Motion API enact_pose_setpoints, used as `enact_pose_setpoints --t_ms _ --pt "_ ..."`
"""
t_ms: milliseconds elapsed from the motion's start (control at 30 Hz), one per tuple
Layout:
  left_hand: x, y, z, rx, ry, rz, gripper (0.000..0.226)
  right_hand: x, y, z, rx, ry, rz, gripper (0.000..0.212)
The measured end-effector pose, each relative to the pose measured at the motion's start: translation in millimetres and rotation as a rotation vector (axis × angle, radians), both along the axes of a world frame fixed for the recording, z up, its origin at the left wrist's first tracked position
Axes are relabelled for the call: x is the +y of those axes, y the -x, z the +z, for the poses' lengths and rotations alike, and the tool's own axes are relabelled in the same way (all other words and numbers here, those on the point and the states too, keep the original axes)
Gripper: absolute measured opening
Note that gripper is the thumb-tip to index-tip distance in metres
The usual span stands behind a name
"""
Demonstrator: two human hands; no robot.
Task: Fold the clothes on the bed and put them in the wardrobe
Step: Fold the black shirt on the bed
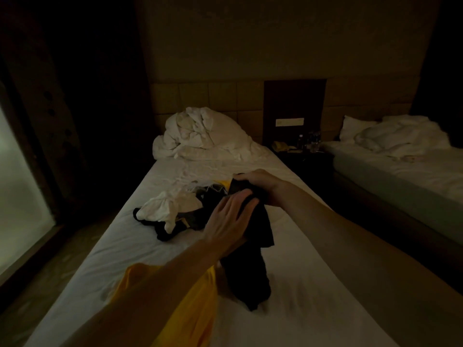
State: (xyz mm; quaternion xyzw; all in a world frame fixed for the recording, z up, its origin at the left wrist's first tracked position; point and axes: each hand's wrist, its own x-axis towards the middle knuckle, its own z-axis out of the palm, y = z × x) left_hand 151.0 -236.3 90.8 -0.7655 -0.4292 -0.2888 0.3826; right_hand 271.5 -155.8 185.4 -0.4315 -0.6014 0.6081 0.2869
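Black garment (253,249): hangs above bed (313,284) mid-width, hem touching sheet. Right hand (260,186) grip curled around its top; left hand (229,219) flat against it, fingers straight. Advice: find both shoulders, shake flat before folding.

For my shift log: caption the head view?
Right hand grips black garment, left hand flat against it, over bed.

black garment (253,249) held above bed (313,284)
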Motion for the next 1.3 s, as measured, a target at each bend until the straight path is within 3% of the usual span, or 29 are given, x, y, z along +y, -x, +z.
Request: enact_pose_setpoints --t_ms 133,267,333,400,467,533,600,667,700,767,833,867,933,1000,1067,1167,1300 --pt "5 11 19 0.158 -0.097 -0.013 0.075 7 12 -9 -0.051 -0.043 0.082 0.049" --pt "9 31 27 0.284 -0.071 -0.084 0.050 8 10 -27 0.098 0.147 0.120 0.080" --pt "9 34 28 0.230 0.061 -0.067 0.045 13 9 -45 0.076 0.086 -0.009 0.087" --pt "5 28 35 -0.009 0.228 0.070 0.041 12 10 -71 0.032 -0.040 -0.189 0.094" --pt "4 24 46 -0.270 0.374 0.284 0.038 -2 8 -100 0.119 -0.181 -0.314 0.087" --pt "7 25 54 -0.433 0.375 0.421 0.027 -19 1 -129 0.168 -0.474 -0.308 0.075" --pt "12 26 58 -0.575 0.375 0.479 0.016 -31 0 -152 0.056 -0.690 -0.180 0.059" --pt "18 25 60 -0.732 0.420 0.479 0.017 -25 4 -169 -0.192 -0.779 -0.078 0.072" --pt "22 23 61 -0.803 0.429 0.472 0.020 -19 8 -178 -0.350 -0.782 -0.048 0.077" --pt "25 23 61 -0.903 0.424 0.471 0.026 -9 9 -188 -0.507 -0.754 0.011 0.046" --pt "25 31 61 -0.927 0.418 0.504 0.030 -4 7 -187 -0.453 -0.709 -0.048 0.009" --pt "25 36 60 -0.933 0.421 0.531 0.031 0 4 -184 -0.335 -0.643 -0.118 0.006" --pt "25 49 58 -0.986 0.410 0.574 0.030 -2 2 -169 -0.123 -0.495 -0.144 0.006" --pt "25 58 56 -1.079 0.405 0.557 0.029 -6 9 -157 -0.032 -0.421 0.025 0.034" --pt "27 59 56 -1.141 0.446 0.487 0.025 -18 25 -150 -0.068 -0.452 0.156 0.055" --pt "27 57 56 -1.211 0.503 0.357 0.024 -23 48 -148 -0.098 -0.534 0.115 0.043" --pt "27 80 47 -1.131 0.579 0.356 0.025 -15 45 -142 0.030 -0.403 -0.019 0.022"
